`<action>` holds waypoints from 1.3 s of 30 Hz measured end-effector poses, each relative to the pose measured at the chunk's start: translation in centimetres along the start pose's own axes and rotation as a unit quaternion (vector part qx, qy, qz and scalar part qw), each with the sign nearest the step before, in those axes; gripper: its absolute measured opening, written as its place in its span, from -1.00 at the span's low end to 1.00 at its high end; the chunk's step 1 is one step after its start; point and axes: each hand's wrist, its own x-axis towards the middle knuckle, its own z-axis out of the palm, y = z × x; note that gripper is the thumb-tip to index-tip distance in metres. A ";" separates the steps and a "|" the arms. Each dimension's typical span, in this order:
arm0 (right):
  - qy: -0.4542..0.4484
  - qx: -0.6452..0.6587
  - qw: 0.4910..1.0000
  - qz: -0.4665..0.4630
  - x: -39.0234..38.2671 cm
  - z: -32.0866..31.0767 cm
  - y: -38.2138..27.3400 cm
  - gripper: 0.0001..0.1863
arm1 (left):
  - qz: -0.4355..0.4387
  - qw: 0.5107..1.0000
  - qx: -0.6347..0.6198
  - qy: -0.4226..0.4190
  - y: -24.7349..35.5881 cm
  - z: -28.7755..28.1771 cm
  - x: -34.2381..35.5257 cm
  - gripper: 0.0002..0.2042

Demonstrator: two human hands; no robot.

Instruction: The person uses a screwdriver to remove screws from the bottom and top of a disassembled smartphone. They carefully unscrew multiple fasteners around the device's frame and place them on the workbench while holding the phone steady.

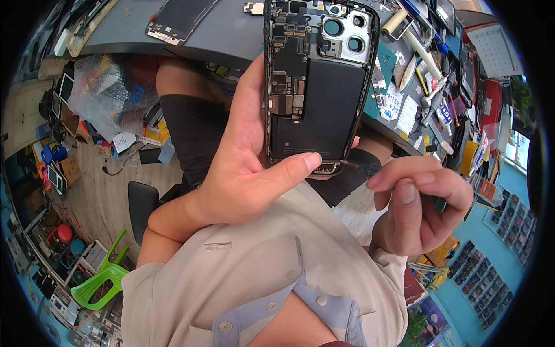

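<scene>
My left hand (248,168) grips an opened phone (324,104), held upright with its inside showing: a dark circuit board (286,58) on the left, a black battery (329,110) and a metal camera block (352,37) at the top. My left thumb lies over its lower edge. Just right of the phone's bottom, my right hand (419,205) pinches the end of a thin dark strip (361,168), apparently a flex cable, which reaches to the phone's lower edge. Whether the strip is attached there is too small to tell.
A grey desk (214,32) holds a separate screen panel (179,17), a small metal part (254,8), a teal mat (384,63) and many tools (428,63). Below are bubble wrap (110,87), a green chair (98,283) and assorted clutter. Racks of small parts (509,231) hang at right.
</scene>
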 end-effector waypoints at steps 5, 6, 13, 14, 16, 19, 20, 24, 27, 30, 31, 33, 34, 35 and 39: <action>0.049 0.040 0.995 0.081 -0.3 -0.1 -0.7 -0.74 | 0.004 1.000 -0.011 0.006 0.0 0.2 0.0 -0.07; 0.048 0.047 0.994 0.086 -0.2 -0.2 -0.6 -0.75 | 0.006 1.000 -0.012 0.009 -0.1 0.2 -0.1 -0.06; 0.041 0.043 0.995 0.086 -0.9 -0.3 -0.3 -0.79 | -0.009 1.000 -0.025 0.007 0.1 0.2 -0.1 -0.04; 0.032 0.041 0.996 0.079 -0.9 -0.5 -0.2 -0.80 | -0.008 1.000 -0.024 0.009 0.1 0.2 -0.1 -0.04; 0.004 0.034 0.998 0.046 -1.1 -1.2 0.1 -0.79 | -0.009 1.000 -0.023 0.013 0.1 0.3 0.0 -0.03; -0.014 0.005 0.999 -0.035 -1.6 -2.1 0.5 -0.77 | -0.017 0.999 -0.025 0.021 0.3 0.4 0.3 -0.04; 0.001 -0.007 0.998 -0.065 -1.8 -1.9 0.8 -0.77 | -0.029 0.999 -0.027 0.029 0.6 0.5 0.4 -0.04; 0.040 -0.114 0.989 -0.083 -2.3 -1.2 1.4 -0.79 | -0.061 0.996 -0.039 0.053 1.5 0.8 0.6 -0.07; 0.055 -0.182 0.982 0.005 -2.9 0.0 0.9 -0.79 | -0.011 0.998 -0.028 0.061 0.6 1.0 0.9 -0.08; 0.055 -0.220 0.973 0.044 -3.4 0.3 1.3 -0.77 | -0.011 0.998 -0.008 0.067 0.9 1.3 1.4 -0.09; 0.057 -0.225 0.971 0.046 -3.4 0.5 1.6 -0.77 | -0.011 0.997 -0.005 0.071 1.0 1.4 1.4 -0.09; 0.065 -0.222 0.971 0.055 -3.4 1.0 1.7 -0.76 | -0.012 0.997 -0.002 0.074 1.0 1.6 1.4 -0.09; 0.069 -0.220 0.971 0.059 -3.3 1.3 1.7 -0.76 | -0.013 0.997 -0.001 0.075 1.1 1.7 1.3 -0.09; 0.069 -0.222 0.971 0.058 -3.3 1.4 1.7 -0.75 | -0.015 0.997 -0.001 0.074 1.1 1.7 1.3 -0.09; 0.070 -0.195 0.976 0.066 -3.2 2.1 1.9 -0.74 | -0.003 0.998 0.022 0.067 0.7 1.7 1.1 -0.07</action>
